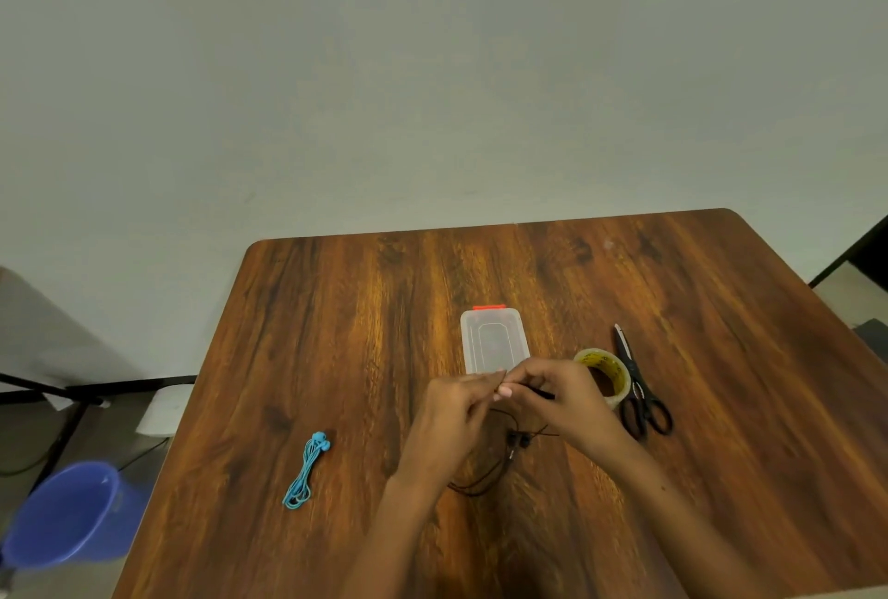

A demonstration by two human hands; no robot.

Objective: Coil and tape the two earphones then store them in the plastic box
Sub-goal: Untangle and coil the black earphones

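Note:
My left hand (pixel 454 411) and my right hand (pixel 557 394) meet above the middle of the wooden table (pixel 365 339), both pinching the cord of the black earphone (pixel 516 441). Its buds and loose cord hang and trail on the table under my hands. The blue earphone (pixel 307 468) lies in a bundle on the table to the left, untouched. The clear plastic box (pixel 492 339) with a red latch sits shut just beyond my fingers. A roll of clear tape (pixel 606 370) lies partly hidden behind my right hand.
Black scissors (pixel 636 387) lie to the right of the tape roll. A blue bucket (pixel 72 514) stands on the floor at the left, beside black metal legs. A plain wall rises behind the table's far edge.

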